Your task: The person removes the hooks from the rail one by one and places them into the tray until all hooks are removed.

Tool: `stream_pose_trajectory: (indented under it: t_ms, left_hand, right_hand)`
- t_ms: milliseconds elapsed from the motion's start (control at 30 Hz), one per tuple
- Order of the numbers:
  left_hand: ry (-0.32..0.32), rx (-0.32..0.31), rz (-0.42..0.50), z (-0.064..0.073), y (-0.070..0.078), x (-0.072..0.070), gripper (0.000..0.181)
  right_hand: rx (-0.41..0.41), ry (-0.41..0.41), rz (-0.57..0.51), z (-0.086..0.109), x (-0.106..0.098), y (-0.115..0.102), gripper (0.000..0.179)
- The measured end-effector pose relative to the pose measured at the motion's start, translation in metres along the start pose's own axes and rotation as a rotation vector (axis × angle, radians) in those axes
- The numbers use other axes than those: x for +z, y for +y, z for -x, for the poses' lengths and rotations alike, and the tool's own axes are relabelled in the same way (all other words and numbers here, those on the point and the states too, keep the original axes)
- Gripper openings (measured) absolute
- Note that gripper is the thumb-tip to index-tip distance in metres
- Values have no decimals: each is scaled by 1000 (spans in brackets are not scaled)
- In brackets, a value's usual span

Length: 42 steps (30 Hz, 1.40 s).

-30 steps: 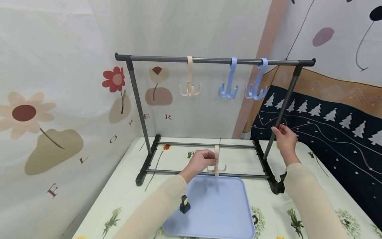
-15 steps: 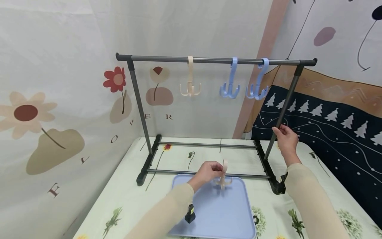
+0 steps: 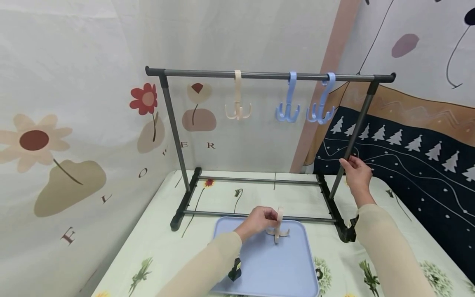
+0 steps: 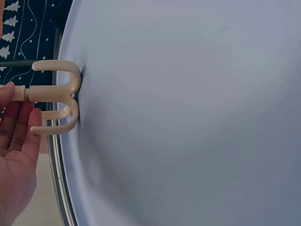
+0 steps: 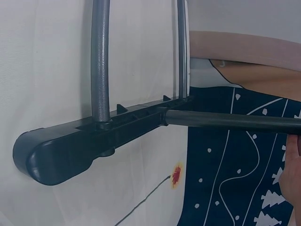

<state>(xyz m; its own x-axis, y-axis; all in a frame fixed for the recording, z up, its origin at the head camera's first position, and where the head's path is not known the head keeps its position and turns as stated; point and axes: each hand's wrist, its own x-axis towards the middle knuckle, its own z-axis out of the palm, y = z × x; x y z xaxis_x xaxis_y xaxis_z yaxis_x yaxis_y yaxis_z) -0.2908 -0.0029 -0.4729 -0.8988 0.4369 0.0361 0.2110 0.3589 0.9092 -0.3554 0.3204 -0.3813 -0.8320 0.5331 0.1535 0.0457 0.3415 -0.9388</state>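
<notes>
My left hand (image 3: 261, 219) pinches a beige four-pronged hook (image 3: 276, 237) by its stem, over the far part of the blue tray (image 3: 274, 272). Seen from the left wrist, the prongs of this hook (image 4: 70, 89) are right at the tray's floor near its rim. My right hand (image 3: 358, 175) grips the right post (image 3: 358, 126) of a dark metal rack, thumb and fingers round the tube low down. On the rack's top bar (image 3: 265, 75) hang another beige hook (image 3: 238, 95) and two blue hooks (image 3: 288, 101) of the same shape.
The rack's black foot (image 3: 337, 214) and lower front rail (image 3: 208, 213) stand just behind the tray. A flowered cloth (image 3: 148, 255) covers the table. Printed curtains (image 3: 92, 62) enclose the back and sides.
My left hand has come down and toward me with the beige hook, from the rack's front rail to the tray. My right hand keeps its grip on the post.
</notes>
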Motion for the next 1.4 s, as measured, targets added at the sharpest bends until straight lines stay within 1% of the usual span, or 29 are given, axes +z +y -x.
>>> stream_pose_trajectory:
  t_ms: [200, 333, 433, 600, 767, 900, 1133, 1300, 1400]
  left_hand:
    - [-27, 14, 5, 4, -2, -2, 12]
    - [-35, 5, 17, 6, -5, -6, 18]
    - [-18, 10, 21, 7, -7, -10, 19]
    - [32, 33, 5, 6, -8, -19, 17]
    - [73, 47, 17, 3, -3, -30, 20]
    - [126, 64, 17, 1, 6, -40, 18]
    - [237, 88, 16, -2, 20, -60, 22]
    - [343, 110, 61, -6, 29, -75, 23]
    - [395, 115, 86, -9, 35, -85, 26]
  right_hand:
    - [-1, -7, 11, 0, 1, 3, 57]
    - [-1, -17, 9, 1, 1, 5, 57]
    - [2, -16, 12, 2, 2, 6, 57]
    - [2, -12, 12, 4, 3, 8, 58]
    - [4, -13, 13, 4, 3, 8, 58]
    - [5, -8, 0, 2, 2, 6, 55]
    - [5, -3, 5, -1, 2, 5, 56]
    - [9, -5, -2, -1, 2, 4, 55]
    - [13, -2, -3, -1, 1, 3, 55]
